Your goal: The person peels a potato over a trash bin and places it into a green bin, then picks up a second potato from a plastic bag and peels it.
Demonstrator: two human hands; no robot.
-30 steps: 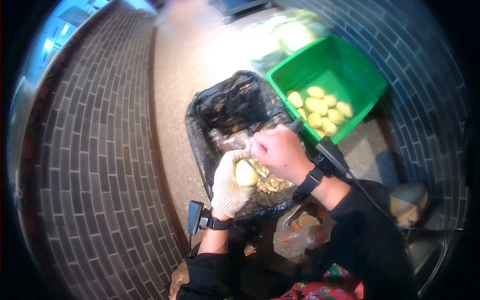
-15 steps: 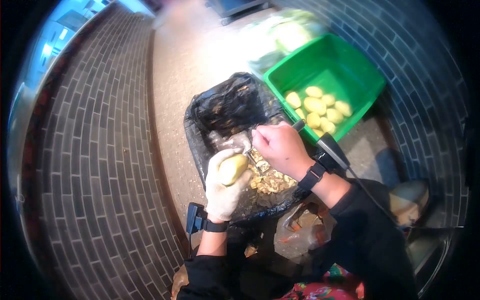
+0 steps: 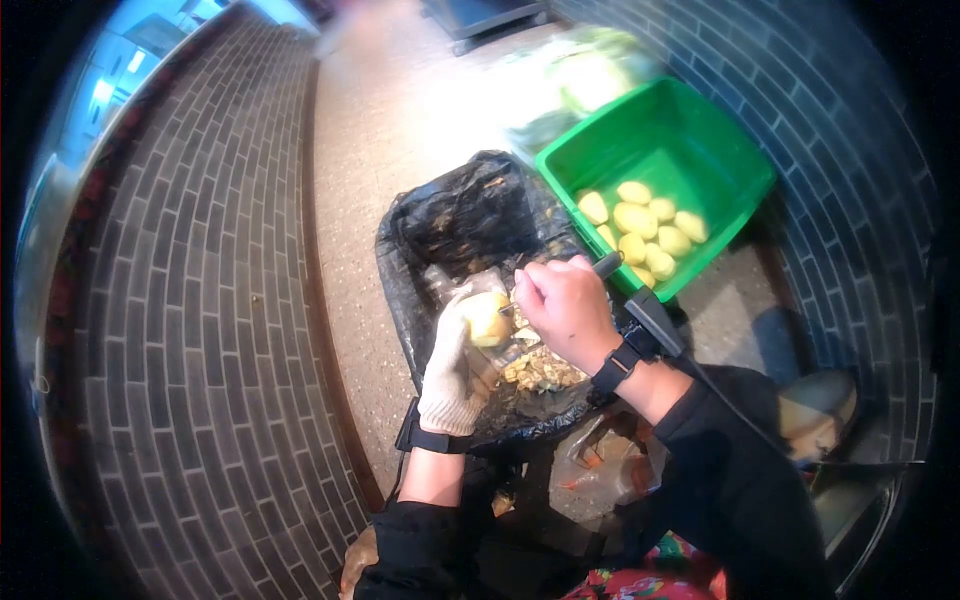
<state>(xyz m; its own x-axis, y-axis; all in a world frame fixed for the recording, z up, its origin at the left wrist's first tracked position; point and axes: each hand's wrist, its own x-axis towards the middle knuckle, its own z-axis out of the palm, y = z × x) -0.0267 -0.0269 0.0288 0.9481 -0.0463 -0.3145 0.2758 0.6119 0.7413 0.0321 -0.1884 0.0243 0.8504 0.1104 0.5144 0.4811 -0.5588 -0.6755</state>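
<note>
White-gloved left hand (image 3: 450, 368): curled round a potato (image 3: 489, 321) from about eight o'clock, fingers and palm cupping it.
Bare right hand (image 3: 568, 305): fisted at three o'clock from the potato, gripping a dark-handled tool (image 3: 608, 265), probably a peeler; thin metal end close against the potato's two o'clock side, exact contact too small to tell.
Stroke: best kept light and shallow, following the curve, judging by the thin scraps (image 3: 545, 371) at about five o'clock; keep gloved fingertips tucked behind the blade's path, and turn the potato slightly between passes for an even finish.
Potato's place: near the centre of view, above a bin (image 3: 462, 222) lined with black plastic.
Potato's look: rounded, smooth, pale yellow, duller tan in parts; skin or shadow, impossible to tell.
Green crate (image 3: 690, 165): at two o'clock, holding a heap of similar pale yellow potatoes (image 3: 636, 221).
</note>
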